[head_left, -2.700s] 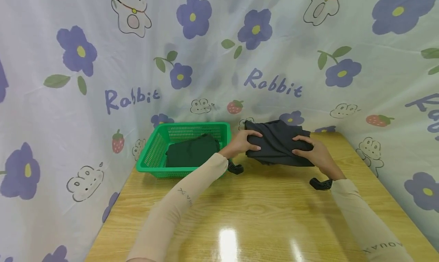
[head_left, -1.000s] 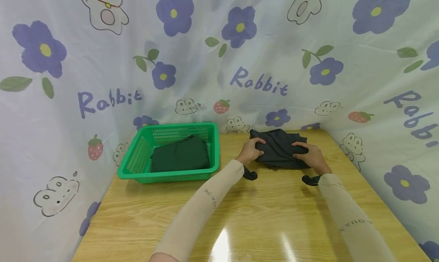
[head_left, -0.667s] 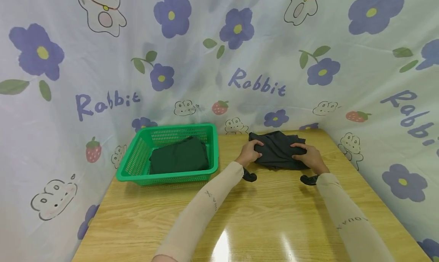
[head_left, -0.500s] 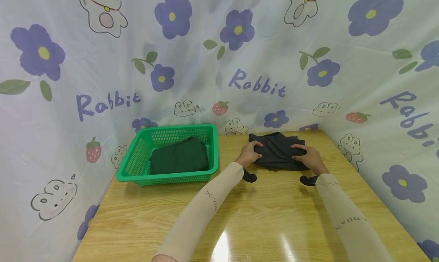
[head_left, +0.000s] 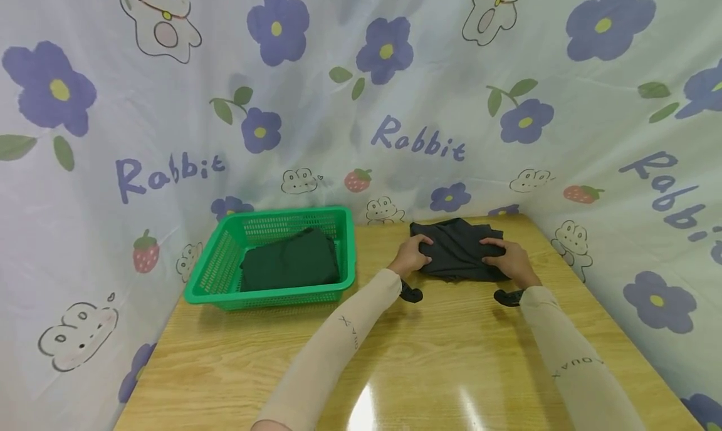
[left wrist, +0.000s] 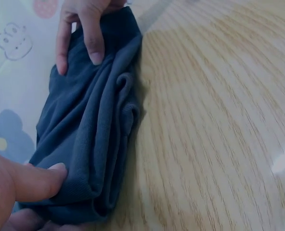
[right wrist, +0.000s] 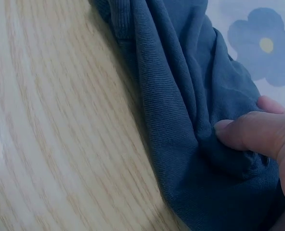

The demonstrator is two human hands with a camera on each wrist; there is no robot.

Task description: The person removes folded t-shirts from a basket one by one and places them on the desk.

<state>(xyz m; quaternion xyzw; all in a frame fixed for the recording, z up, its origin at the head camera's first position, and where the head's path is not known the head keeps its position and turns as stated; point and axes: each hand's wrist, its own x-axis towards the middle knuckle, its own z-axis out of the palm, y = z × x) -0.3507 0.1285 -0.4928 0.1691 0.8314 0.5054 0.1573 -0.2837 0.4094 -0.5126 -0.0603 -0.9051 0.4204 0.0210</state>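
A folded dark cloth (head_left: pixel 458 249) lies on the wooden table near its back edge, right of the basket. The left hand (head_left: pixel 411 255) grips its left end, thumb on the near side. At the right end the right hand (head_left: pixel 510 260) holds it the same way. In the left wrist view the cloth (left wrist: pixel 92 120) shows several stacked folds between both hands, the left hand (left wrist: pixel 22 192) at the lower left. The right wrist view has the right hand's thumb (right wrist: pixel 258 134) pressing into the cloth (right wrist: pixel 181 115); the other fingers are mostly hidden.
A green plastic basket (head_left: pixel 271 295) stands at the table's back left with a folded dark green cloth (head_left: pixel 290 260) inside. Behind the wooden table (head_left: pixel 440 362) hangs a white curtain (head_left: pixel 327 130) with flowers and rabbits. Black curved pieces sit at both wrists.
Since the oldest frame, both hands have lowered the dark cloth toward the table and kept hold of it. The head view has shifted, so the basket appears further left. Lately the hands barely move.
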